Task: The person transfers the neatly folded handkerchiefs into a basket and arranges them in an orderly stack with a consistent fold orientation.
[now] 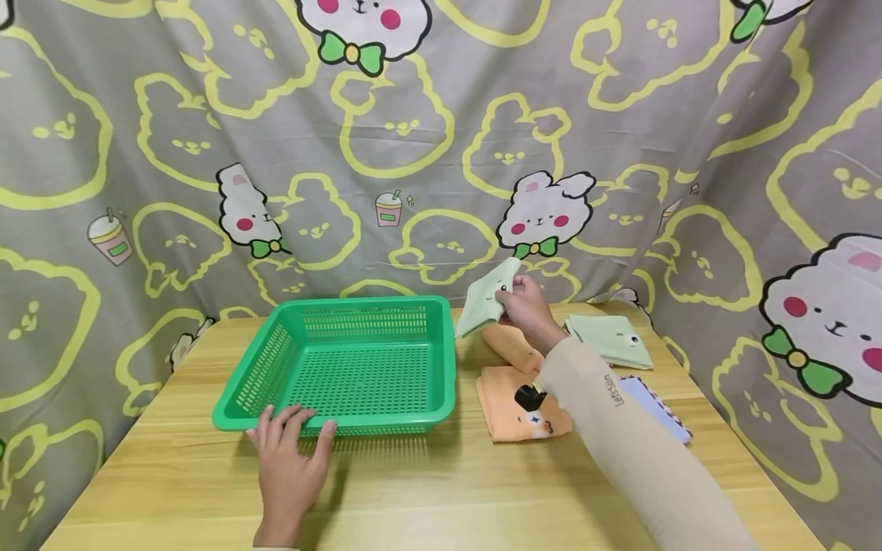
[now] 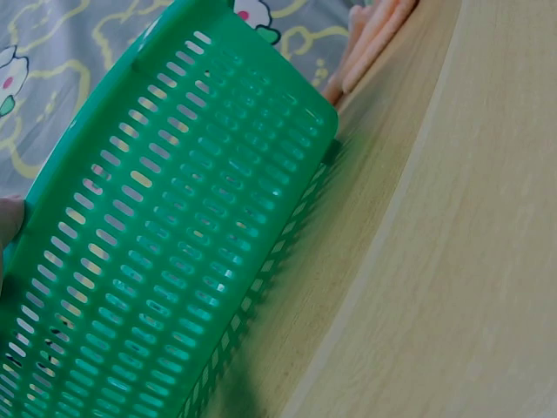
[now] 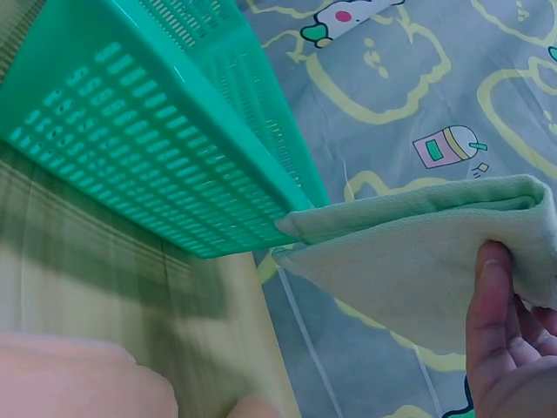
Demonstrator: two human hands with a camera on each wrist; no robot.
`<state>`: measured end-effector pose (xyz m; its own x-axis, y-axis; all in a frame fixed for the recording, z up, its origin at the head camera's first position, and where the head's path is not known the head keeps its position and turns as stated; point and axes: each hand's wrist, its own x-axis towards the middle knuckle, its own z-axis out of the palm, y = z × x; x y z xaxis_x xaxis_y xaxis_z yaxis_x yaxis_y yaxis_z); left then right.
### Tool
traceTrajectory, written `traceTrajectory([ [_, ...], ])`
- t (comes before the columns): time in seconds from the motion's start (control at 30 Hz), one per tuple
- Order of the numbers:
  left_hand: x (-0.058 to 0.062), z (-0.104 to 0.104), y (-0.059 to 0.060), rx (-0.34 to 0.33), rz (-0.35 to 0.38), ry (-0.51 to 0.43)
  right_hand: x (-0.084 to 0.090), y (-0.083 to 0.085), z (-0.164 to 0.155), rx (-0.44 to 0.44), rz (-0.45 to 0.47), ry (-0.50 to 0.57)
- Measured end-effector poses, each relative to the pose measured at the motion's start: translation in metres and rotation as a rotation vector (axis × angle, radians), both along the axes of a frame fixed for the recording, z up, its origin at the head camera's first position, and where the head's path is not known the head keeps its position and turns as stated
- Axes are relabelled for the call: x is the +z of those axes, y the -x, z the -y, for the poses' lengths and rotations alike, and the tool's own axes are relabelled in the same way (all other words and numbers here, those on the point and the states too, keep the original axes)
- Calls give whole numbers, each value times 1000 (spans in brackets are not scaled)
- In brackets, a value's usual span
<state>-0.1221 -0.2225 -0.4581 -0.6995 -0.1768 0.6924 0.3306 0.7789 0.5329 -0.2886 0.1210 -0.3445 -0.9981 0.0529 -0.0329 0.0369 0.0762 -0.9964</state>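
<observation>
A light green folded cloth [image 1: 486, 300] with a small face on it hangs in the air by the right end of a green plastic basket [image 1: 446, 367]. My right hand [image 1: 527, 306] pinches it at one edge, thumb on one side and fingers on the other. Its folded layers show in the right wrist view, where the cloth [image 3: 392, 270] overlaps the basket's corner. My left hand [image 1: 289, 459] holds the basket's front rim near its left end, fingers over the top. Only a fingertip of it [image 2: 9, 219] shows in the left wrist view. The slotted basket floor [image 1: 365, 379] is bare.
Right of the basket lie two orange folded cloths, a front one [image 1: 503, 398] and a back one [image 1: 510, 348] partly behind my right arm. Farther right are another light green cloth [image 1: 609, 340] and a blue-purple one [image 1: 654, 409]. A patterned curtain [image 1: 413, 153] borders the wooden table [image 1: 413, 497].
</observation>
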Motion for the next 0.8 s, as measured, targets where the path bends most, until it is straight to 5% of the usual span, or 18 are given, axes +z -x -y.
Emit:
traceTrajectory([
  [0.8,-3,2,1,-2,1,2,28,1,2,31,-57,-15],
])
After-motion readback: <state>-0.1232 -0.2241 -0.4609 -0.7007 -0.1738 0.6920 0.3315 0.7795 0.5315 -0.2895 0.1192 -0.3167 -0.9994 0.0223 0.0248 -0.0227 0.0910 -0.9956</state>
